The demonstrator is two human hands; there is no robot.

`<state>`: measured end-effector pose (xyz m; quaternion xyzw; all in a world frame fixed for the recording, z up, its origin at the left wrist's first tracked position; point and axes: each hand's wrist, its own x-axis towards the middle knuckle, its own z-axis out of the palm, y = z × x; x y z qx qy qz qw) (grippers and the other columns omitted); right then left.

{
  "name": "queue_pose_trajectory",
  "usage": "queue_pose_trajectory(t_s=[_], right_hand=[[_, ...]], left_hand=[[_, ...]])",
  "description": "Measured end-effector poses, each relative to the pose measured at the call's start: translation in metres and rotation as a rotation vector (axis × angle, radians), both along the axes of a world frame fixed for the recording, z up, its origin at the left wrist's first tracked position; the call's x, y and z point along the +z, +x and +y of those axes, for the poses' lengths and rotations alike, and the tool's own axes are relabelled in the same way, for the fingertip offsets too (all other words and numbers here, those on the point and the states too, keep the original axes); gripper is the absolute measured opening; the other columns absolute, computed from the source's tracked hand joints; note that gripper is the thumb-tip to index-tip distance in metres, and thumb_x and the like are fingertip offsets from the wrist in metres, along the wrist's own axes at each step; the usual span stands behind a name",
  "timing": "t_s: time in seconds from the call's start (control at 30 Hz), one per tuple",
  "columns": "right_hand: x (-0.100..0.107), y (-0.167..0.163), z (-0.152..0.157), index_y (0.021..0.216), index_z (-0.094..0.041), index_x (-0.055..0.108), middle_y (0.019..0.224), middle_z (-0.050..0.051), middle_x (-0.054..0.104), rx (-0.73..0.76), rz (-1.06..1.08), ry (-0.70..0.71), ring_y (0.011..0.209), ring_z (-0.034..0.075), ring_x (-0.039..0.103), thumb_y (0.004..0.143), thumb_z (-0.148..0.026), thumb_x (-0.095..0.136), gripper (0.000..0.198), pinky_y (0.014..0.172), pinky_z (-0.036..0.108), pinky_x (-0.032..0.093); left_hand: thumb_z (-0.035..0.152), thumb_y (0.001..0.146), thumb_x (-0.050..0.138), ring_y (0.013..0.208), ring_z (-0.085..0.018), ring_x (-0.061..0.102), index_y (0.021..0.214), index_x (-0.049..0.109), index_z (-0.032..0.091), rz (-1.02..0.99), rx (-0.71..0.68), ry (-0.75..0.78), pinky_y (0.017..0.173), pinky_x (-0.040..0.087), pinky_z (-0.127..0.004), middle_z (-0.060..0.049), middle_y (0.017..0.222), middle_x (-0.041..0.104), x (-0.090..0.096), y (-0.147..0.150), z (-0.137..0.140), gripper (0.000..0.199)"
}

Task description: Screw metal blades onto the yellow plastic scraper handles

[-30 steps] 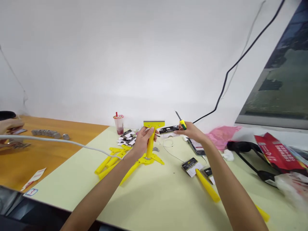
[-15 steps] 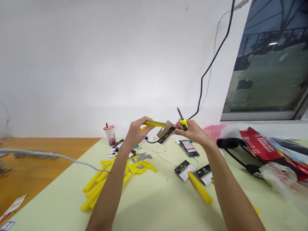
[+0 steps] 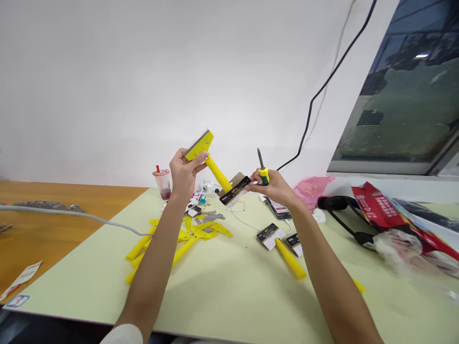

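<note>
My left hand grips a yellow scraper just below its wide head, which carries a grey metal blade edge. The scraper tilts, head up to the left and handle down to the right. A black-and-brown packaging card meets the lower end of the handle; whether the handle passes into it I cannot tell. My right hand pinches this card by its right edge. The same hand also keeps a screwdriver with a yellow-green handle, its tip pointing up.
Several yellow scraper parts lie at left beside grey metal strips. A carded scraper and a phone lie at right. Behind stands a drink cup. Headphones and a red bag are further right.
My left hand has raised and turned the scraper, so its head and blade now show. The card has shifted slightly left with its printed side facing me. The view has tilted down.
</note>
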<state>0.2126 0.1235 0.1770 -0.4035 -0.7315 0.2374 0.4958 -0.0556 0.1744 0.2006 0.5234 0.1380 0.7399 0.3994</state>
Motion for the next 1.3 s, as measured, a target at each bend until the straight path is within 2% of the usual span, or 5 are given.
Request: queue_pose_trajectory(t_s=[0.33, 0.57, 0.8, 1.0, 1.3], right_hand=[[-0.007, -0.019, 0.006, 0.069, -0.025, 0.037, 0.085, 0.002, 0.059, -0.086, 0.159, 0.166, 0.083, 0.021, 0.056, 0.073, -0.050, 0.092, 0.061, 0.077, 0.036, 0.047], [-0.002, -0.011, 0.001, 0.071, -0.026, 0.037, 0.083, 0.001, 0.057, -0.125, 0.153, 0.169, 0.086, 0.022, 0.056, 0.074, -0.053, 0.089, 0.059, 0.081, 0.038, 0.048], [0.000, -0.005, 0.000, 0.071, -0.025, 0.039, 0.087, 0.002, 0.060, -0.129, 0.154, 0.154, 0.082, 0.021, 0.056, 0.073, -0.046, 0.091, 0.057, 0.080, 0.039, 0.046], [0.001, -0.007, -0.003, 0.070, -0.025, 0.039, 0.087, 0.001, 0.059, -0.085, 0.155, 0.158, 0.083, 0.020, 0.055, 0.074, -0.042, 0.092, 0.055, 0.078, 0.037, 0.046], [-0.002, -0.024, -0.006, 0.069, -0.026, 0.038, 0.087, 0.003, 0.062, -0.071, 0.148, 0.179, 0.093, 0.025, 0.062, 0.076, -0.054, 0.089, 0.058, 0.084, 0.040, 0.051]], left_hand=[[0.031, 0.075, 0.094, 0.116, -0.023, 0.075, 0.088, 0.053, 0.021, -0.072, -0.151, -0.081, 0.106, 0.061, -0.044, -0.005, 0.108, 0.078, -0.010, 0.004, 0.011, 0.044], [0.041, 0.076, 0.095, 0.112, -0.026, 0.079, 0.097, 0.058, 0.020, 0.105, -0.111, -0.099, 0.098, 0.064, -0.044, -0.012, 0.114, 0.082, -0.012, -0.002, 0.018, 0.047], [0.050, 0.075, 0.095, 0.083, -0.024, 0.081, 0.097, 0.075, 0.014, 0.371, -0.041, -0.168, 0.088, 0.069, -0.042, -0.014, 0.101, 0.083, -0.013, -0.023, 0.022, 0.046], [0.054, 0.078, 0.093, 0.085, -0.025, 0.082, 0.098, 0.077, 0.014, 0.449, -0.070, -0.150, 0.086, 0.070, -0.041, -0.015, 0.103, 0.083, -0.013, -0.026, 0.019, 0.048], [0.058, 0.078, 0.091, 0.093, -0.030, 0.080, 0.096, 0.085, 0.017, 0.680, -0.171, -0.065, 0.087, 0.067, -0.043, -0.010, 0.098, 0.083, -0.016, 0.001, 0.001, 0.045]])
